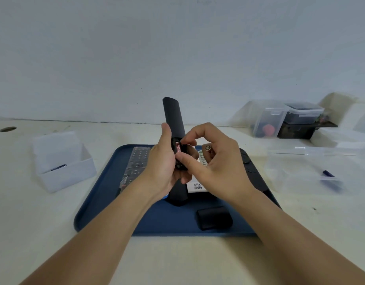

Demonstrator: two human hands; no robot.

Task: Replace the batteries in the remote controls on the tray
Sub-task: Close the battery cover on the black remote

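Left hand (164, 161) grips the black remote (173, 118), held upright above the blue tray (107, 194), back side facing the person, battery bay open. Right hand (214, 161): thumb and forefinger pinch a battery (178, 148) sitting in the bay; a second battery (207, 148) is tucked in the curled fingers. The loose battery cover (214, 220) lies on the tray's near edge. A grey remote (136, 163) lies on the tray, left side. The tray sits on the desk (177, 260).

Single view, head-worn, wide-angle. Looks forward and down from the person's own position, across a pale table (177, 260) toward a bare wall (177, 48). Both forearms enter from the bottom edge; the blue tray (99, 194) sits close, centred low. Edges bend with lens distortion. No second view to overlap.
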